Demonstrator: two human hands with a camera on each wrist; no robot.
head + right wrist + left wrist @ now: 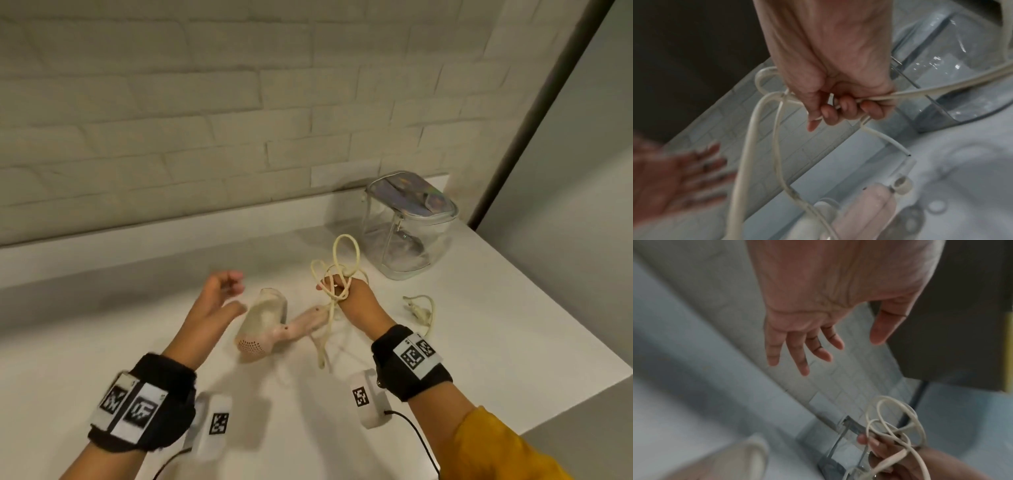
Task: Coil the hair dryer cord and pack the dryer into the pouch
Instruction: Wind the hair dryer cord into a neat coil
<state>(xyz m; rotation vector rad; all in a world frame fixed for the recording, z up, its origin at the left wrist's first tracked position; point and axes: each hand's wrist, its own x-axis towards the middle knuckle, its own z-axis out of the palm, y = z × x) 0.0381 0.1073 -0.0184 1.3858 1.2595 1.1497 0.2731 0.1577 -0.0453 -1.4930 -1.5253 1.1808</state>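
Observation:
A pale pink hair dryer (pixel 265 325) lies on the white counter (pixel 102 342), nozzle toward the wall. Its cream cord (pixel 337 274) rises in loose loops from the handle. My right hand (pixel 342 287) grips those loops above the handle; the fingers curl round several strands (pixel 849 104). The plug end (pixel 416 310) lies on the counter to the right. My left hand (pixel 222 291) hovers open just left of the dryer, fingers spread (pixel 803 350), holding nothing. A clear pouch (pixel 409 224) with a shiny lid stands at the back right.
A white brick wall (pixel 205 120) runs behind the counter. The counter's right edge (pixel 582 329) drops off beyond the plug. A dark vertical frame (pixel 534 109) stands at the far right corner.

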